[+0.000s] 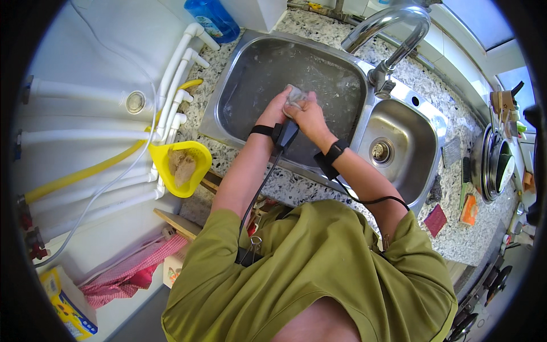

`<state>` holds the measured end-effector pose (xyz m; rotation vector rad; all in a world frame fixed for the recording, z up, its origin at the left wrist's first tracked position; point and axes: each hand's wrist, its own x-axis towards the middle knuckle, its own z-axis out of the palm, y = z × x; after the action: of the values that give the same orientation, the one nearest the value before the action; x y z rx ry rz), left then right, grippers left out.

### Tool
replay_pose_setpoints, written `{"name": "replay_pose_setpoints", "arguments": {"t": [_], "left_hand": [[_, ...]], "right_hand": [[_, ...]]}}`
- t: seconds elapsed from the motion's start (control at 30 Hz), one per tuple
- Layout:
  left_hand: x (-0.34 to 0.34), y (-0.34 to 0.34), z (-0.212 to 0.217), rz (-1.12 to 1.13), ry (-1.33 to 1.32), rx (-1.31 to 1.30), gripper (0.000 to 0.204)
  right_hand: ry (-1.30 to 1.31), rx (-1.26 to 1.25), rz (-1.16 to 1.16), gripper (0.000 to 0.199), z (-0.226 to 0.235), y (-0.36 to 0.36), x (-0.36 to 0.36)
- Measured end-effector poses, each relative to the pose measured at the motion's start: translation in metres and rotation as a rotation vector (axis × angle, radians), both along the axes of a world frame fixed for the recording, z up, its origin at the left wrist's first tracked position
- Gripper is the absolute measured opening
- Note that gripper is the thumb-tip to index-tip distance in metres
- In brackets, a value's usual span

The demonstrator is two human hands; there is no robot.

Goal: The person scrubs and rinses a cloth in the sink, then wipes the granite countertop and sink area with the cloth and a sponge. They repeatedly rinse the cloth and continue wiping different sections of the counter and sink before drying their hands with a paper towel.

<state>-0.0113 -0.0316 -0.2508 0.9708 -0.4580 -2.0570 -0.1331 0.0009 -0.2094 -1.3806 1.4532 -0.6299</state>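
Over the large basin of a steel sink, both my hands close round a crumpled greyish-white cloth. My left hand grips it from the left, and my right hand presses it from the right. Part of the cloth bulges out above my fingers; the rest is hidden in them. Greyish water with whitish suds or streaks lies in the basin below. A black strap with a small dark box and a cable sits on each wrist.
A chrome faucet arches behind the small basin. At the back left stands a blue bottle. A yellow strainer hangs by white pipes on the left. Pans, an orange sponge and a dark red pad are on the right counter.
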Motion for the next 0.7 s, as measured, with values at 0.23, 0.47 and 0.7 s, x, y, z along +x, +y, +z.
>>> {"name": "replay_pose_setpoints", "arguments": {"t": [0.23, 0.47, 0.7], "left_hand": [[-0.005, -0.003, -0.021, 0.016, 0.014, 0.306, 0.027], [0.001, 0.002, -0.001, -0.173, -0.078, 0.365, 0.048], [-0.004, -0.015, -0.014, -0.139, 0.016, 0.381, 0.055]], "right_hand": [[0.415, -0.117, -0.096, 0.043, -0.048, -0.041, -0.009], [0.408, -0.068, -0.295, 0.044, -0.098, -0.055, -0.013], [-0.436, 0.138, -0.089, 0.030, -0.066, -0.035, -0.018]]}}
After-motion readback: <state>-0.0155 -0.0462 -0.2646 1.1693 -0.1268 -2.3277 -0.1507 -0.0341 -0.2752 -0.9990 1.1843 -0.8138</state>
